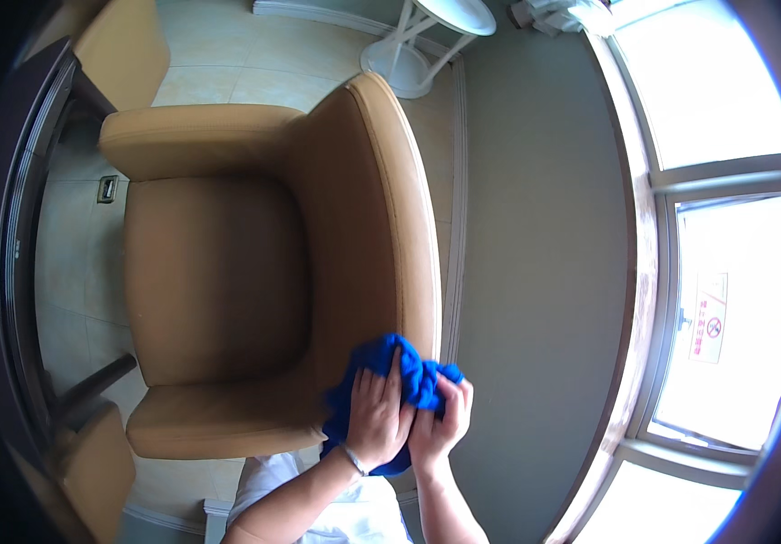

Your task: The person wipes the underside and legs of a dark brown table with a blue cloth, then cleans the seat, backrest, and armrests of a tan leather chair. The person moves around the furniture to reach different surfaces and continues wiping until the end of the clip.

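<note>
A blue cloth (385, 355) lies bunched over the near end of a tan upholstered armchair's backrest (390, 204). My left hand (378, 411) presses on the cloth from above, fingers extended and close together, a bracelet at the wrist. Just to its right, my right hand (446, 416) grips a gathered part of the same cloth at the outer edge of the backrest. Folds hang below and between both hands; the thumbs are partly hidden. The armchair's seat (220, 279) faces left, its near armrest (227, 421) close to my body.
A dark table (30, 204) runs along the left, with other tan chairs (122, 54) beside it. Right of the armchair is a grey wall (540, 238) under a window ledge (643, 285). A white round stand (458, 15) is at the back. A floor socket (107, 190) sits in the tiles.
</note>
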{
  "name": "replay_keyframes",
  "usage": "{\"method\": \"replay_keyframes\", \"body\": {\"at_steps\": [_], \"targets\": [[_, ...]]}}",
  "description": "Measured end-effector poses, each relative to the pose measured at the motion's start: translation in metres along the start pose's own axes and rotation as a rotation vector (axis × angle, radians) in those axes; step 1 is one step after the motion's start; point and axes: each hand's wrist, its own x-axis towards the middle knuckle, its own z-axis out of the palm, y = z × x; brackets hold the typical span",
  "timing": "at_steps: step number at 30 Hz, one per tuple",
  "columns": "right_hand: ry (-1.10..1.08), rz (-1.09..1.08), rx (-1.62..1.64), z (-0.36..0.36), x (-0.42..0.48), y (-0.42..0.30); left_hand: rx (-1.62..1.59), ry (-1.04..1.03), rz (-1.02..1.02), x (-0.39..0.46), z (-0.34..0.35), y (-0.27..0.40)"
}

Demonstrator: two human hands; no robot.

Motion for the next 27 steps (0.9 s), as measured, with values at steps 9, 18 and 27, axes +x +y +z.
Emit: {"method": "replay_keyframes", "body": {"at_steps": [9,18,27], "targets": [[-0.167,-0.135,0.193,0.063,0.132,0.007,0.016,0.322,-0.106,0.126,-0.011,-0.011],[-0.608,0.116,0.353,0.002,0.034,0.027,-0.064,0.030,-0.301,0.011,-0.006,0.015],[-0.618,-0.398,0.167,0.121,0.243,-0.024,-0.139,0.494,-0.141,0.206,-0.039,-0.047]]}}
